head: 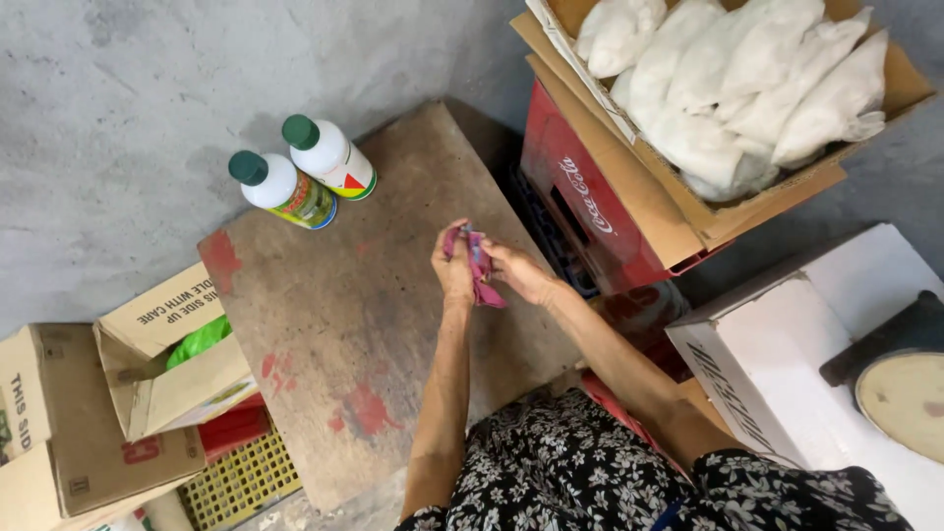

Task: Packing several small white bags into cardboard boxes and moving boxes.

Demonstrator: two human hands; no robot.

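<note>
Both my hands meet over a worn brown board (334, 315). My left hand (452, 267) and my right hand (519, 272) together hold a small pink cloth (479, 264), bunched between the fingers with one end hanging down. At the board's far corner stand two white plastic bottles with green caps (303, 173), side by side, well away from my hands.
A red crate (580, 206) carries a cardboard box of white bags (728, 79) to the right. A white box (787, 364) with a round lid (905, 398) sits at right. Open cardboard boxes (157, 364) and a yellow crate (241, 477) lie at left. A grey concrete wall runs behind.
</note>
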